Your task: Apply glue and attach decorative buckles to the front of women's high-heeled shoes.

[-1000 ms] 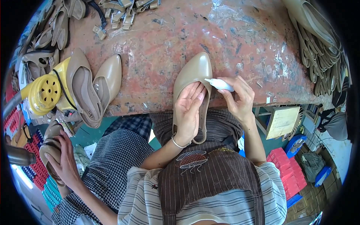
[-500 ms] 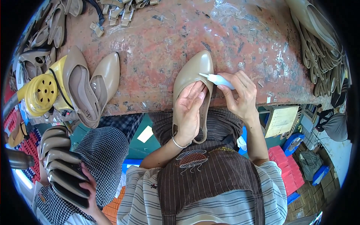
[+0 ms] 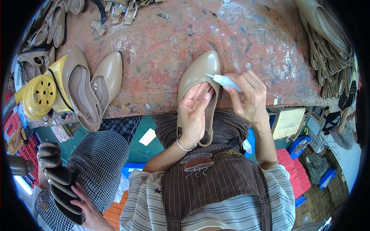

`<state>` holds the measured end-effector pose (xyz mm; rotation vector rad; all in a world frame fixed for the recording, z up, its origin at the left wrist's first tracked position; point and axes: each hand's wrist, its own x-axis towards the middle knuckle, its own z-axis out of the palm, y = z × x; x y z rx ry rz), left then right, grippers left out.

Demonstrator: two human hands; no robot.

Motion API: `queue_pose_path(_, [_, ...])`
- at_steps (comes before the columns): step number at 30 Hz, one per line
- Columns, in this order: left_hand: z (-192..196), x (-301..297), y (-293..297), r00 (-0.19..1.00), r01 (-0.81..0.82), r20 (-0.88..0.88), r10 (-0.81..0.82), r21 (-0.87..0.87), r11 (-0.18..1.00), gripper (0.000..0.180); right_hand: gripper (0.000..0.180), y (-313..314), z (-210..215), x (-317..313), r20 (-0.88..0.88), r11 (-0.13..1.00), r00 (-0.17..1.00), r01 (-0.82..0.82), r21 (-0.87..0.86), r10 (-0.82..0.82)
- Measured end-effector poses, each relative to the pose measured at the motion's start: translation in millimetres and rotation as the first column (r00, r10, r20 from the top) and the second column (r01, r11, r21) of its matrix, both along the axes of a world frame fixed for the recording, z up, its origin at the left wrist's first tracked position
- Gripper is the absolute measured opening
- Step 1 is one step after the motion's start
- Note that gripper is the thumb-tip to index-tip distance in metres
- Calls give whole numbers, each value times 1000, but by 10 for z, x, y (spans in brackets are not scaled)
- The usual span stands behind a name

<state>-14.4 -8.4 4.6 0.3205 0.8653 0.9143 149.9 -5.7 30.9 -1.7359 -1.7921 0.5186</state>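
A beige pointed slingback shoe (image 3: 197, 68) lies at the table's near edge, toe pointing away from me. My left hand (image 3: 193, 111) holds it, fingers inside the opening under the upper and thumb at the rim. My right hand (image 3: 248, 94) is closed around a small white squeeze bottle (image 3: 228, 82) with a thin nozzle. The nozzle tip is at the shoe's upper, just above the edge of the opening; whether it touches I cannot tell. The shoe's elastic heel strap hangs over the table edge by my left wrist.
Two matching beige shoes (image 3: 79, 79) stand at left against a yellow ventilated fixture (image 3: 40, 96). Beige bow pieces (image 3: 123, 13) lie at the far edge. More shoes (image 3: 327, 46) are stacked at right. A co-worker's hand (image 3: 86, 208) holds several shoe parts at lower left.
My hands and the shoe stay nearly in place; the bottle's nozzle has shifted very slightly. At lower left, the co-worker's stack of shoe parts has moved down and tilted.
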Motion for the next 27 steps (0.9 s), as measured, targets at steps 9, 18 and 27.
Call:
queue_pose_path(9, [-7, -10, -15, 1000, -12, -5, 12, -13, 1000, 39, 20, -35, 34, 34, -15, 1000, 1000, 13, -25, -13])
queue_pose_path(18, [4, 18, 27, 1000, -14, -1, 14, -34, 999, 37, 21, -82, -262, 300, -440, 965, 861, 256, -61, -256])
queue_pose_path(27, [-93, -28, 3, 964, -99, 228, 140, -179, 979, 29, 31, 98, -401, 457, -109, 889, 896, 441, 121, -429])
